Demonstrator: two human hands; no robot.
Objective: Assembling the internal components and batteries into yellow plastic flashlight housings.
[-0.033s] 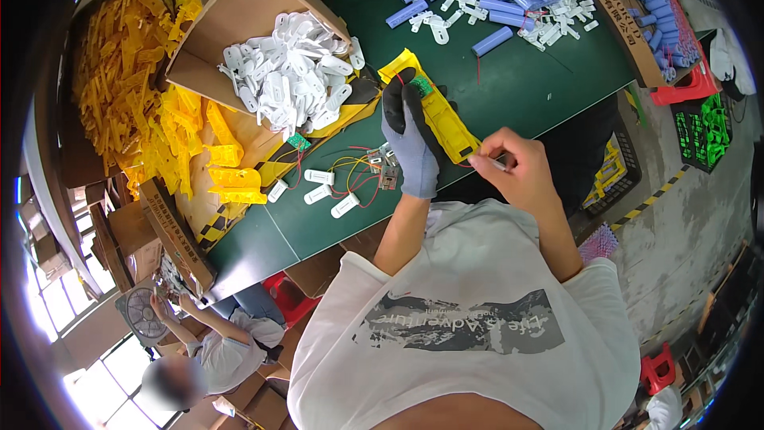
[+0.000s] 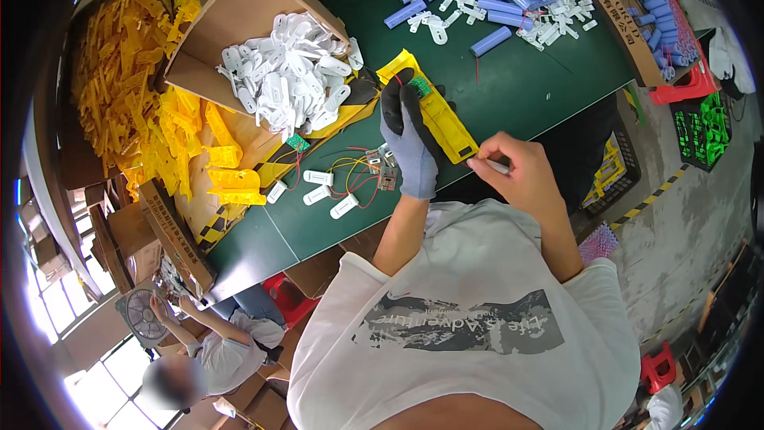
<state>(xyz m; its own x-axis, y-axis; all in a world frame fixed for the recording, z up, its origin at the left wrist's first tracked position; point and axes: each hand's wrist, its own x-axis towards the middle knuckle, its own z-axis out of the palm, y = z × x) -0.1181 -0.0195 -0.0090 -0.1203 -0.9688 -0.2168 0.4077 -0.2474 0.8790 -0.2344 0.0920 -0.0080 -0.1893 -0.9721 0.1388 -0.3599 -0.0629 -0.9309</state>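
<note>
Yellow housing [image 2: 447, 121], held above the green table [image 2: 525, 84] by the gloved left hand [image 2: 409, 131], fingers wrapped around it; the bare right hand [image 2: 519, 173] pinches a pale piece [image 2: 498, 166], too small to identify, at its near end. Done: green board [image 2: 419, 87] inside. Apparently left: a lid-less interior, with 4 white modules [image 2: 319, 178], wired, lying loose farther left; blue cylinders [image 2: 501, 12] beyond.

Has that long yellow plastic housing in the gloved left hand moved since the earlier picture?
No, not visibly: the long yellow plastic housing in the grey-and-black gloved left hand keeps its place, shifting no way against the green tabletop.
</note>
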